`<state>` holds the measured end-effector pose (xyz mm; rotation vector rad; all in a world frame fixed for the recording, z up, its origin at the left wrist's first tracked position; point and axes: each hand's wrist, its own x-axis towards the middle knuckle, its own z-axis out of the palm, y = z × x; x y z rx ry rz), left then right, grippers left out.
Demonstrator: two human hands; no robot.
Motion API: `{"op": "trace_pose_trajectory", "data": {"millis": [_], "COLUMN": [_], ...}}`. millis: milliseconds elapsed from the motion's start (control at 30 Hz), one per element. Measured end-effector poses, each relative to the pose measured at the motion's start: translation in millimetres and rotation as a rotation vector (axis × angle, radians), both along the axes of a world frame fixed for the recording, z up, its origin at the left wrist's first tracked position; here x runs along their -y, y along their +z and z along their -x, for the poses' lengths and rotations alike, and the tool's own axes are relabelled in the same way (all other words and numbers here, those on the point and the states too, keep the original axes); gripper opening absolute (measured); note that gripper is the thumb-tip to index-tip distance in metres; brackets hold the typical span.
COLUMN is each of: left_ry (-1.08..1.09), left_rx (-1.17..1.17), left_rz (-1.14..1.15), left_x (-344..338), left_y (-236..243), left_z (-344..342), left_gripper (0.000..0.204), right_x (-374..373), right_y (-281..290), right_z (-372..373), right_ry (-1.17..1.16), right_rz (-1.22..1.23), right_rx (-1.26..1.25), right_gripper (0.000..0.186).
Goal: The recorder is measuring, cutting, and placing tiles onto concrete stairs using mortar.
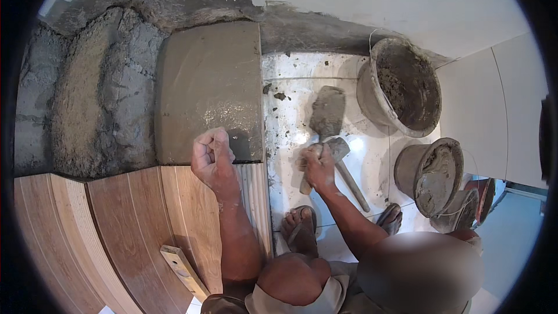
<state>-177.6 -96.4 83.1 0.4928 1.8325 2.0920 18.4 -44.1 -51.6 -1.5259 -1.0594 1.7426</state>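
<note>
Nearest, the person's bent knee (293,279) is showing at the bottom edge, and a wooden stick (183,271) is lying on the wood-look tiles (122,221) to the near left. Two sandalled feet (300,229) are resting on the white floor (372,163) just right of the tiles.

The left hand (214,160) is closing into a loose fist at the near edge of the wet mortar bed (209,90), where the mortar is meeting the far edge of the tiles; the curled fingers are pressing against the surface and are not visibly gripping anything.

The right hand (318,166) is clenching around the handle of a trowel (325,116), whose mortar-caked blade is lying flat on the white floor, pointing away. A hammer (347,171) is lying under and just right of that hand, its handle running toward the near right.

To the right, a small bucket (431,174) of grey mortar is standing on the floor, with a further container (465,209) just beside it. Farther off, a larger bucket (404,84) smeared with mortar is sitting near the white wall (407,0). On the far left, rough grey masonry (99,93) is flanking the mortar bed.
</note>
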Motion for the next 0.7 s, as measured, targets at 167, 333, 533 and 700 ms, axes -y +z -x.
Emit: {"op": "trace_pose_trajectory", "data": {"millis": [167,333,533,700], "left_ry": [-0.015,-0.004,0.0,-0.021], "left_rx": [0.009,0.014,0.018,0.012], "left_rz": [-0.035,-0.01,0.013,0.025], "left_x": [0.1,-2.9,-4.4,-9.9], "left_y": [-4.7,-2.4,2.2,-0.4], "left_z": [-0.4,-0.1,-0.4,-0.9], "left_gripper": [0.015,0.016,0.016,0.015], "right_x": [-29.9,-51.3,-72.8,-63.1], "right_y": [-17.9,-46.1,-27.7,-39.2], "right_z": [34.9,53.5,70.9,82.1], "right_ry": [0.022,0.083,0.38,0.406], "right_rz": [0.139,0.119,0.004,-0.006], "right_rx": [-0.125,-0.204,0.069,0.075], "right_gripper": [0.014,0.009,0.016,0.01]}}
